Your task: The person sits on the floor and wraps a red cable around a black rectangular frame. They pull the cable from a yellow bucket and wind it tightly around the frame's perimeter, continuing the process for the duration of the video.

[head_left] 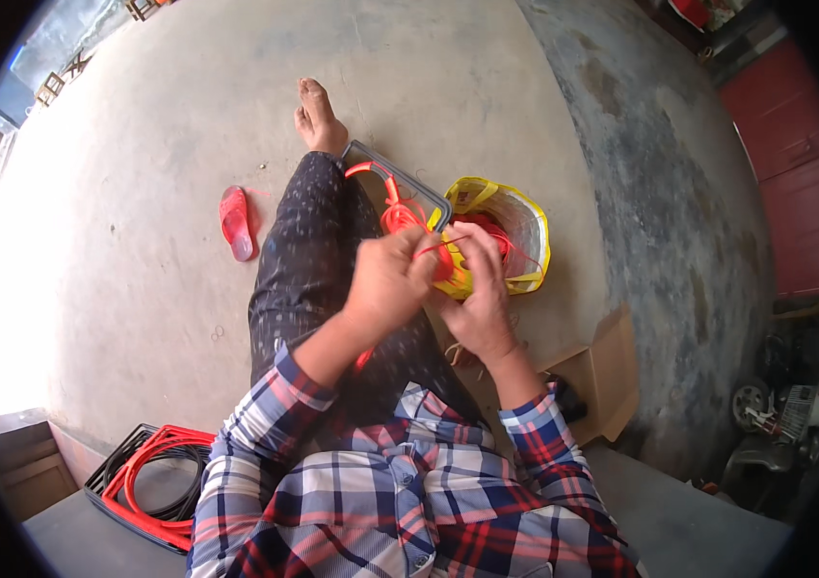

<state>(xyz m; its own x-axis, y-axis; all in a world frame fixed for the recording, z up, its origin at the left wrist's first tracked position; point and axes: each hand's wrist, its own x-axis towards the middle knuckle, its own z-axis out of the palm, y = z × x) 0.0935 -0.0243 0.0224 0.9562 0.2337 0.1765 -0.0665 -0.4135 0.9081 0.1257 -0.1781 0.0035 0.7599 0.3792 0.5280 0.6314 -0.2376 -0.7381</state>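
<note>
Here the left hand (385, 279) is clenched around red cord (400, 214), which runs up from the grip to a dark frame (400, 178) on the lap. Just beside it, the right hand (480, 289) pinches a thin strand of that cord; beyond its fingers sits a yellow bag (525, 236).

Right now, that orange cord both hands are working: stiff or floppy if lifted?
Probably floppy: the orange cord bends in loose loops between the left hand, right hand and dark frame. Likely light, being thin. It may snag, since strands trail into the yellow bag.
</note>
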